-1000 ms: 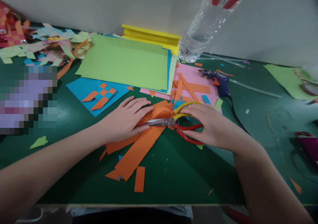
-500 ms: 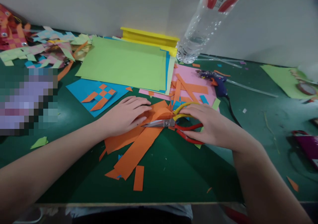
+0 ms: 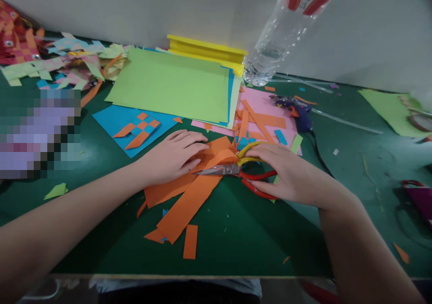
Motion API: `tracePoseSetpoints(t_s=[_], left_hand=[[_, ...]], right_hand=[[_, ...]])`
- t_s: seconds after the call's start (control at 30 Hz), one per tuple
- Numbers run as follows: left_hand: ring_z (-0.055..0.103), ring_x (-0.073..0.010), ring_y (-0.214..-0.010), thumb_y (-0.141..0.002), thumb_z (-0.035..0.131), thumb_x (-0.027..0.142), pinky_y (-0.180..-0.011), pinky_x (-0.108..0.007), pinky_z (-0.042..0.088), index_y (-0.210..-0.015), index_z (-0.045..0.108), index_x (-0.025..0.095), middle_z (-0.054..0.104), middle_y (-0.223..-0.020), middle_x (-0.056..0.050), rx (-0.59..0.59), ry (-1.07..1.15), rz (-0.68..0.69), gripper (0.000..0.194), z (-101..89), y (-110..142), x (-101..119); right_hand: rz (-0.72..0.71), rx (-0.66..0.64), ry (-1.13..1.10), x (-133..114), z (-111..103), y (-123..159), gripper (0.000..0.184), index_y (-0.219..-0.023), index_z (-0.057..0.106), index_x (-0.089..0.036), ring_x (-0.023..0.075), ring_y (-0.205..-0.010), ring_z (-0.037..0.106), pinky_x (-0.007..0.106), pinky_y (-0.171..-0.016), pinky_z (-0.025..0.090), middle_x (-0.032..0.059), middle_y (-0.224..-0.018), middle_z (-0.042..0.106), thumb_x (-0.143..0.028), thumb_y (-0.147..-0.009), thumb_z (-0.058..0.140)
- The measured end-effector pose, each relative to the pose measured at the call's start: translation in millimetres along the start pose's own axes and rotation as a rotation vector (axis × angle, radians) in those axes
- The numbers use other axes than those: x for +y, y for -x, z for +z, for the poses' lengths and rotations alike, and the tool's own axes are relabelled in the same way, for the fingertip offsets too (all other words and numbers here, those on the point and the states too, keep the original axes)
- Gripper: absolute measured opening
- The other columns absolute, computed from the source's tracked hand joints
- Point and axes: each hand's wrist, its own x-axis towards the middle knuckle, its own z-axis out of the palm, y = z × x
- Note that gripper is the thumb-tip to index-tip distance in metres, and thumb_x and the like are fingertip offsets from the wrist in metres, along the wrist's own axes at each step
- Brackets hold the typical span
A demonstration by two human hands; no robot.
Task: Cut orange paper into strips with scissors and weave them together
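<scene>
Resting on the orange paper (image 3: pixel 168 189), my left hand (image 3: pixel 177 153) has its fingers stretched out and presses the sheet down. My right hand (image 3: pixel 286 171) grips a pair of scissors (image 3: pixel 232 170) with yellow and red handles. Their blades lie nearly together across the orange paper and point left toward my left thumb. A strip of the paper curls up just above the blades. A wide orange strip (image 3: pixel 189 209) slants toward me below them. Behind my left hand, a woven orange and blue paper fish (image 3: pixel 141 127) lies on a blue sheet (image 3: pixel 106 117).
A stack of green sheets (image 3: pixel 172 86) lies at the back beside a yellow holder (image 3: pixel 205 47) and a water bottle (image 3: pixel 270 47). A glue gun (image 3: pixel 302 115) and orange strips rest on pink paper (image 3: pixel 251 97). Paper scraps (image 3: pixel 74 61) pile up at the left, near a blurred-out device (image 3: pixel 37 135).
The whole view has shifted slightly, so things sit a little farther right. My hands, the scissors and the orange paper keep nearly the same places relative to each other.
</scene>
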Motion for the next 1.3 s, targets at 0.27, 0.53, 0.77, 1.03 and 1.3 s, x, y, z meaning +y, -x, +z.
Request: tracePoseSetpoints(t_s=[0.27,0.53,0.77,1.03,1.3], left_hand=[[0.048,-0.0252,-0.129,-0.100,0.042,0.025,-0.111,-0.044,0.037,-0.127,0.055,0.015,0.053,-0.139,-0.011,0.001,-0.001,0.008,0.032,0.7,1.2,-0.4],[0.047,-0.0252,-0.129,-0.100,0.043,0.026,-0.111,-0.045,0.038,-0.128,0.054,0.017,0.052,-0.140,-0.010,-0.011,-0.001,-0.001,0.032,0.9,0.8,-0.8],[0.048,-0.0250,-0.128,-0.100,0.042,0.026,-0.110,-0.044,0.038,-0.127,0.055,0.016,0.053,-0.139,-0.010,0.001,-0.008,0.001,0.031,1.3,0.4,-1.0],[0.049,-0.0253,-0.128,-0.099,0.043,0.026,-0.110,-0.044,0.038,-0.127,0.055,0.015,0.053,-0.139,-0.011,0.008,-0.010,0.008,0.032,2.3,0.2,-1.4],[0.048,-0.0261,-0.128,-0.099,0.044,0.026,-0.110,-0.045,0.038,-0.127,0.055,0.015,0.053,-0.139,-0.011,0.007,-0.001,0.011,0.032,1.9,0.9,-1.3]], right_hand=[[0.011,-0.021,-0.006,0.9,-1.0,0.4,0.033,-0.113,0.061,-0.025,0.0264,-0.111,0.062,0.043,-0.092,0.050,0.0073,-0.119,0.067,-0.038,-0.084,0.065],[0.009,-0.026,-0.010,-3.8,-0.4,-0.4,0.034,-0.114,0.059,-0.024,0.0260,-0.113,0.061,0.041,-0.093,0.049,0.0075,-0.120,0.065,-0.041,-0.085,0.063],[-0.012,-0.028,0.031,-3.4,4.1,-2.9,0.034,-0.116,0.058,-0.023,0.0244,-0.114,0.060,0.043,-0.098,0.047,0.0074,-0.122,0.065,-0.043,-0.088,0.060],[-0.018,-0.026,0.051,-3.1,6.5,-3.4,0.037,-0.116,0.058,-0.021,0.0270,-0.115,0.060,0.046,-0.098,0.047,0.0101,-0.123,0.065,-0.044,-0.088,0.059],[-0.045,-0.020,0.058,-2.8,6.2,-3.2,0.037,-0.116,0.058,-0.018,0.0276,-0.113,0.060,0.045,-0.096,0.049,0.0123,-0.122,0.065,-0.042,-0.089,0.060]])
